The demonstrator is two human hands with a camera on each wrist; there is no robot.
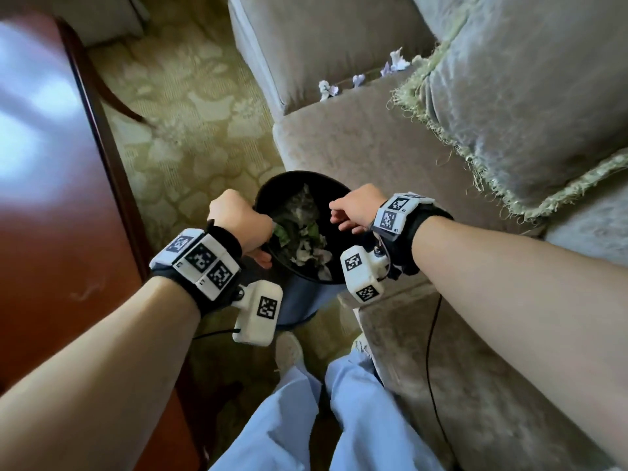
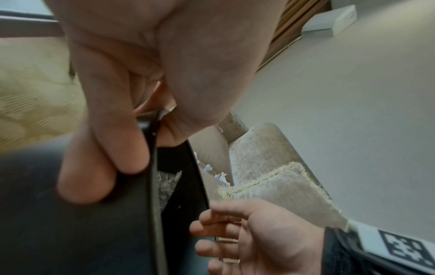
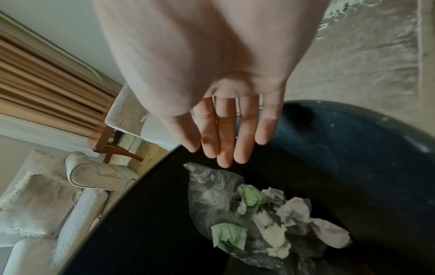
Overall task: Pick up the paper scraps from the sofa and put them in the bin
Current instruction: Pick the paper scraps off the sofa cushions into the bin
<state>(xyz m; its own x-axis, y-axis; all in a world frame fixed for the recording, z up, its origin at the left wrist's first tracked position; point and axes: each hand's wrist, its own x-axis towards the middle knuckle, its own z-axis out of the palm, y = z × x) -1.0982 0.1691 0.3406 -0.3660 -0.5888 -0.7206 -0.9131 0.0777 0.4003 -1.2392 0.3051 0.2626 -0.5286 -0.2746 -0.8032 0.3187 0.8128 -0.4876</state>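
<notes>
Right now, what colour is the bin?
Black bin, clearest in the head view.

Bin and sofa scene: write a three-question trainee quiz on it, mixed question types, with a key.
1. True or false: the left hand grips the rim of the bin.
2. Multiple choice: the right hand is (A) pinching a scrap, (B) open over the bin with fingers straight and nothing in them, (C) resting on the fringed cushion.
3. Fill in: paper scraps not yet collected lie on the ____.

Key
1. True: its fingers curl round the rim in the left wrist view.
2. B.
3. Sofa, near the gap between seat cushions beside the fringed cushion; other crumpled paper already sits in the bin.
</notes>
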